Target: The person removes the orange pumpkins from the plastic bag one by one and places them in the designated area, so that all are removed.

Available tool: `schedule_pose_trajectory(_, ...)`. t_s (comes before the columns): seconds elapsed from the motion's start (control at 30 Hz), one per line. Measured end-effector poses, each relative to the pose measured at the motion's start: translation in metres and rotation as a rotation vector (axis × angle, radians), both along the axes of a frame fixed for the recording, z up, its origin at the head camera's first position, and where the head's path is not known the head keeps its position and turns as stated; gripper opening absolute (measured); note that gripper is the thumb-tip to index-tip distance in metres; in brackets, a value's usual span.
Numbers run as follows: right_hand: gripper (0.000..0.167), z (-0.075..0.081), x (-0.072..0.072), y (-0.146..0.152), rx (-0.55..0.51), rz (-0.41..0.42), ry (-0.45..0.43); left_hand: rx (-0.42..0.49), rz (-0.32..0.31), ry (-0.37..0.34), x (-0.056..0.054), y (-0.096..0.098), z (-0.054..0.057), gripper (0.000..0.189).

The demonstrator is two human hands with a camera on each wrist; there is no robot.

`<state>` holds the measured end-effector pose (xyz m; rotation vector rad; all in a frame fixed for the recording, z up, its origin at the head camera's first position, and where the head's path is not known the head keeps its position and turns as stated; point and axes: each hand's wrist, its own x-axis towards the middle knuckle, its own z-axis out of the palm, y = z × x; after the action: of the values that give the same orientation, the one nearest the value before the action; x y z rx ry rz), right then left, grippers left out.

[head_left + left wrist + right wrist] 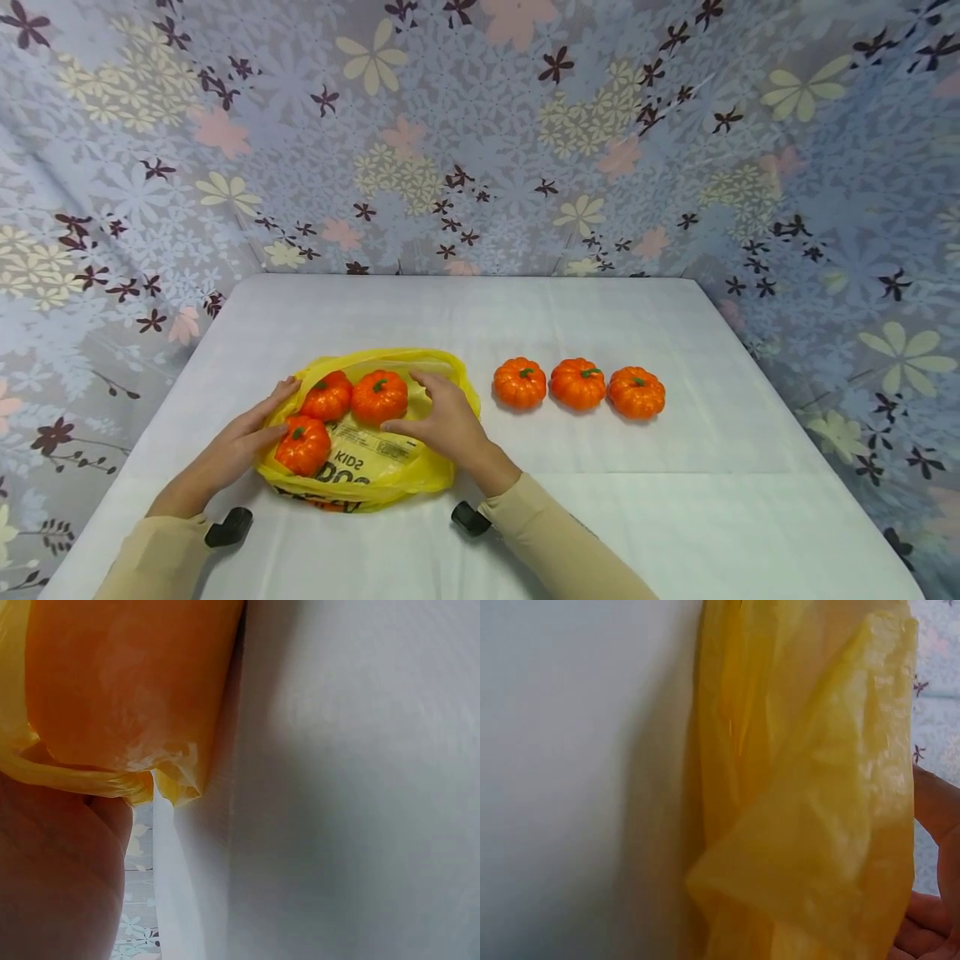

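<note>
A yellow plastic bag lies with its mouth spread upward in the head view. Inside it sit three small orange pumpkins: one at the front left, one behind it and one toward the middle. At the left rim my left hand holds the bag's edge, its thumb beside the front pumpkin. My right hand reaches over the right rim, thumb and fingers spread apart near the middle pumpkin. In the right wrist view the bag's side hides part of that hand.
Right of the bag, three more orange pumpkins stand in a row on the white-covered table: a left one, a middle one and a right one. A flowered cloth hangs behind the table.
</note>
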<state>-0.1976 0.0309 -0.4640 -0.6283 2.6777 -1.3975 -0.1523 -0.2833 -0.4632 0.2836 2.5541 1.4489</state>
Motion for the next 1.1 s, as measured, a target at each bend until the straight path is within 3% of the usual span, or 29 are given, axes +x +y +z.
schedule_pose_trajectory(0.33, 0.093, -0.004, 0.001, -0.012, 0.085, -0.047, -0.006, 0.009, -0.008, 0.011, 0.001, 0.002, 0.0, 0.062)
schedule_pose_trajectory(0.6, 0.096, -0.009, -0.005, -0.02, 0.095, -0.019, 0.025, 0.006, -0.014, 0.024, -0.001, -0.001, -0.001, 0.062)
schedule_pose_trajectory(0.83, 0.084, -0.011, -0.006, -0.026, 0.037, -0.004, -0.014, 0.014, -0.014, 0.019, -0.001, -0.001, 0.0, 0.061)
schedule_pose_trajectory(1.1, 0.075, -0.013, -0.007, -0.027, 0.058, -0.029, -0.002, 0.003, -0.012, 0.022, -0.002, -0.001, 0.0, 0.062)
